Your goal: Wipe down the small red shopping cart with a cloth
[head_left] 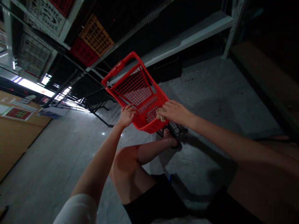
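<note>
A red plastic shopping basket with a long pull handle [137, 93] stands tilted on the floor in front of my knees. My left hand [127, 115] is closed over its near left rim, a ring on one finger. At the right rim, my right hand [174, 111] holds a crumpled beige cloth [161, 114] against the basket's edge. The grid walls and inner floor of the basket show between my hands. Its underside is mostly hidden from me.
A metal shelf rack [187, 40] runs behind the basket. It carries an orange crate [97, 35] and a red crate [84, 51]. A black crate [168, 70] sits beneath the low shelf. Dark wire carts [81, 96] stand at left, near a wooden counter [21, 137].
</note>
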### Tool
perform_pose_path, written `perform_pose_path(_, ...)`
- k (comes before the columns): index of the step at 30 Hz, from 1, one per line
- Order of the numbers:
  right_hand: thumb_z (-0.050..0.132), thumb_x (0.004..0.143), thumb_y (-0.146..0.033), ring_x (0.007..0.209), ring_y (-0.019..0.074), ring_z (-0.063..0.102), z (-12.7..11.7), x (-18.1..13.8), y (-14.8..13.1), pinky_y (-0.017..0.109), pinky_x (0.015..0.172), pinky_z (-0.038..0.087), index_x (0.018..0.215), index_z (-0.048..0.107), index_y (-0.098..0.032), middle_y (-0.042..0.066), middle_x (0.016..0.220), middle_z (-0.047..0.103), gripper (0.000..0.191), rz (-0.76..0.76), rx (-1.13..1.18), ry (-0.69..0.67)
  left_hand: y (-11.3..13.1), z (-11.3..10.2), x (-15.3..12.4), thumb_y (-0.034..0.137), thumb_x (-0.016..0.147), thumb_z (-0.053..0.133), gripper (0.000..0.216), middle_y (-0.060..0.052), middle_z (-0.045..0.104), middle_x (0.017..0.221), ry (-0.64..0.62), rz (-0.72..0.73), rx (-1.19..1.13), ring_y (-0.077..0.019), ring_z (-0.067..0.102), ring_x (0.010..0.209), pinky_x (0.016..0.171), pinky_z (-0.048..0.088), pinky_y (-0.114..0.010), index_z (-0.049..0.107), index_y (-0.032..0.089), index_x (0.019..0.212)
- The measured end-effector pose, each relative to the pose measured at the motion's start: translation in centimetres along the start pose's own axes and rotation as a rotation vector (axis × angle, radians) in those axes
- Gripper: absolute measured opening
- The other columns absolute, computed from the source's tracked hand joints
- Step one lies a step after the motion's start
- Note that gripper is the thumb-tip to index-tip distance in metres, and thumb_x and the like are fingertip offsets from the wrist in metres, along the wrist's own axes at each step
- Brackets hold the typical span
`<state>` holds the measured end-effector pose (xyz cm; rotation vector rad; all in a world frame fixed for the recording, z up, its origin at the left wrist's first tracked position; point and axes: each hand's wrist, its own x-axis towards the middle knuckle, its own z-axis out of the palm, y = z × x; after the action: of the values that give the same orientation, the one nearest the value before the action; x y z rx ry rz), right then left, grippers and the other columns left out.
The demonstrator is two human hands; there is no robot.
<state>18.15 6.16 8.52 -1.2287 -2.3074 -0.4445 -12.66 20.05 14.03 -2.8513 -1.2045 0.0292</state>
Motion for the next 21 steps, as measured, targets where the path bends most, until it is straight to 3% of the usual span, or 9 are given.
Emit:
perform_pose_path(2,0.059,0.101,-0.022,0.097,0.0242,0.057,0.1,0.5,-1.8,0.037,0.090,0.035,0.116,0.071,-0.021,0.009,0.100,0.072,0.020,0.050,-0.005,0.013,-1.0,0.0,0.7,0.031,0.105,0.035,0.044,-0.009,0.072,0.136,0.000,-0.034,0.034,-0.0329,0.045,0.146,0.118,0.031,-0.058,0.078,0.022,0.104)
perform_pose_path(5,0.057,0.101,-0.022,0.098,0.0248,0.057,0.3,1.1,-3.0,0.037,0.090,0.035,0.116,0.071,-0.020,0.009,0.102,0.073,0.020,0.103,-0.008,0.012,-0.8,0.4,1.6,0.036,0.108,0.033,0.047,-0.013,0.076,0.123,0.008,0.002,0.080,-0.0311,0.056,0.133,0.117,0.034,-0.054,0.077,0.018,0.103)
perform_pose_path(11,0.054,0.102,-0.020,0.099,0.0272,0.055,0.7,1.0,-1.2,0.039,0.091,0.034,0.116,0.071,-0.019,0.012,0.101,0.072,0.022,0.243,-0.062,-0.007,4.4,2.5,3.1,0.042,0.112,0.025,0.064,-0.012,0.079,0.087,0.014,0.120,0.106,-0.0230,0.071,0.092,0.109,0.043,-0.044,0.075,0.017,0.081)
perform_pose_path(16,0.054,0.101,-0.018,0.099,0.0280,0.054,1.7,1.5,-0.3,0.040,0.090,0.034,0.112,0.072,-0.019,0.013,0.099,0.072,0.021,0.260,-0.086,0.024,7.7,3.5,5.9,0.037,0.112,0.025,0.064,-0.013,0.078,0.080,0.066,0.142,0.114,-0.0223,0.072,0.083,0.107,0.042,-0.044,0.075,0.015,0.078)
perform_pose_path(21,0.049,0.104,-0.017,0.098,0.0269,0.057,2.4,2.4,-0.6,0.039,0.090,0.035,0.114,0.071,-0.018,0.012,0.099,0.074,0.025,0.243,-0.108,0.065,9.0,3.4,7.0,0.028,0.110,0.028,0.058,-0.011,0.076,0.076,0.096,0.152,0.111,-0.0228,0.069,0.078,0.106,0.043,-0.045,0.075,0.015,0.078)
